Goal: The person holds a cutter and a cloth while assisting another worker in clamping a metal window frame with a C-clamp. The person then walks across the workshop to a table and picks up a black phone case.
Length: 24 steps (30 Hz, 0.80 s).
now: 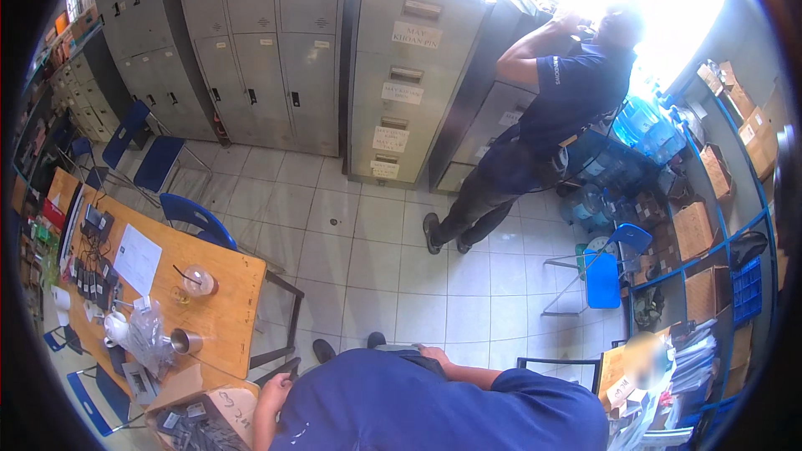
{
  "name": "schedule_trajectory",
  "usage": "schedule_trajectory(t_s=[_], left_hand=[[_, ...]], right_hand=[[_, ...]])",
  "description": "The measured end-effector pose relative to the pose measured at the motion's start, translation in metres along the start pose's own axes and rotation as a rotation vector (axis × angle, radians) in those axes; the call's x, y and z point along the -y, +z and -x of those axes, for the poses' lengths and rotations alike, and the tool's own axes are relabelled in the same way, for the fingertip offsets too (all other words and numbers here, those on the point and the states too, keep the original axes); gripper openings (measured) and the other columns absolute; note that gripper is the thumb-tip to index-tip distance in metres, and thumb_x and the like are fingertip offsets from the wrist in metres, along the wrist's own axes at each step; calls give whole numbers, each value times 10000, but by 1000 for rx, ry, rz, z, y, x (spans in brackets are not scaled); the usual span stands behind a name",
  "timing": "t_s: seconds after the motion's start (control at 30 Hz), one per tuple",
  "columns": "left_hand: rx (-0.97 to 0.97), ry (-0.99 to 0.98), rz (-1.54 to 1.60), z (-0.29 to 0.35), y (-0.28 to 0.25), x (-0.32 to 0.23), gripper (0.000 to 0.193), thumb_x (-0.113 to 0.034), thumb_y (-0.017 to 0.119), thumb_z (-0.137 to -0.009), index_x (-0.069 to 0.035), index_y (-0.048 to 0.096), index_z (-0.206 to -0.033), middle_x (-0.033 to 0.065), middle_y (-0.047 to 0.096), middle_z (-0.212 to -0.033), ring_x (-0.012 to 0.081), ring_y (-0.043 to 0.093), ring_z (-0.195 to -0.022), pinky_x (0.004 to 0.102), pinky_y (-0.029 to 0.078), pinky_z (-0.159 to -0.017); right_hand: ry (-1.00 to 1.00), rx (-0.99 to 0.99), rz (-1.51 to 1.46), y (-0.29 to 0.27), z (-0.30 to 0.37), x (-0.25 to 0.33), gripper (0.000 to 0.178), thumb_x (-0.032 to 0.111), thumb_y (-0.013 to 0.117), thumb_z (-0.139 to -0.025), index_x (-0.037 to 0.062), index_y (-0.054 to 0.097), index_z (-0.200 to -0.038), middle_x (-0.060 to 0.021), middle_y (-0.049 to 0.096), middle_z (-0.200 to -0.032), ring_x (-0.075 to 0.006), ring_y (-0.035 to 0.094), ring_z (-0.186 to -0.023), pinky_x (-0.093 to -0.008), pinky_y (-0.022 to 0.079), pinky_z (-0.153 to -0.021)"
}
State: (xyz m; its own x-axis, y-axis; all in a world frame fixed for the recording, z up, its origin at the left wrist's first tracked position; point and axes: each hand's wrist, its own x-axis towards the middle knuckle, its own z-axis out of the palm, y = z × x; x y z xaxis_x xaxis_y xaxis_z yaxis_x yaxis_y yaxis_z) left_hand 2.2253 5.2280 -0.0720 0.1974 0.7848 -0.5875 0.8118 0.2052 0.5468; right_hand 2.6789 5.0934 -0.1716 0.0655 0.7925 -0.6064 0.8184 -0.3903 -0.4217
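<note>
Below me is my navy shirt, with dark shoes showing past it on the tiled floor. My left hand (274,390) is beside the near corner of the wooden table, its fingers curled at a narrow dark thing (290,367) whose kind I cannot make out. On the other side, my right hand (437,357) lies low in front of my body, next to a dark edge and a thin greyish thing (404,347). Its fingers are too small and partly hidden to read. The wooden table (230,284) carries a lidded plastic cup with a straw (198,281), a metal cup (185,341), a paper sheet (138,260) and a clear plastic bag (150,338).
Another person (551,108) stands by the bright window with raised arms. Grey lockers (259,75) and a filing cabinet (409,92) line the back. Blue folding chairs (602,279), water jugs (647,129) and shelves with cardboard boxes (693,230) stand around. An open carton (230,407) sits at lower left.
</note>
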Motion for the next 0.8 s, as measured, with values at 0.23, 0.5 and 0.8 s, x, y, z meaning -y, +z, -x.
schedule_trajectory(t_s=[0.23, 0.5, 0.8], left_hand=[[82, -96, 64, -3, 2, 11, 368, -221, 650, -863, -41, 641, -1185, 210, 704, -994, 302, 696, -961, 384, 526, -818], [84, -43, 4, -1, -4, -16, 380, -162, 620, -835, -41, 644, -1194, 224, 695, -1037, 306, 688, -998, 384, 521, -847], [163, -61, -17, -3, -1, -25, 438, -78, 582, -813, -48, 620, -1249, 218, 652, -1203, 292, 637, -1139, 358, 487, -958]], right_hand=[[63, -78, -89, 3, 7, -6, 411, 234, 507, -907, 12, 524, -1252, -271, 676, -894, -406, 673, -871, -493, 522, -759], [38, 3, 48, -35, 41, 26, 499, 247, 534, -885, 19, 520, -1329, -265, 665, -1031, -383, 684, -822, -476, 542, -690], [-203, -83, -173, 8, 36, -18, 437, 259, 507, -906, 118, 562, -1315, -165, 595, -1294, -380, 626, -1060, -431, 509, -910]])
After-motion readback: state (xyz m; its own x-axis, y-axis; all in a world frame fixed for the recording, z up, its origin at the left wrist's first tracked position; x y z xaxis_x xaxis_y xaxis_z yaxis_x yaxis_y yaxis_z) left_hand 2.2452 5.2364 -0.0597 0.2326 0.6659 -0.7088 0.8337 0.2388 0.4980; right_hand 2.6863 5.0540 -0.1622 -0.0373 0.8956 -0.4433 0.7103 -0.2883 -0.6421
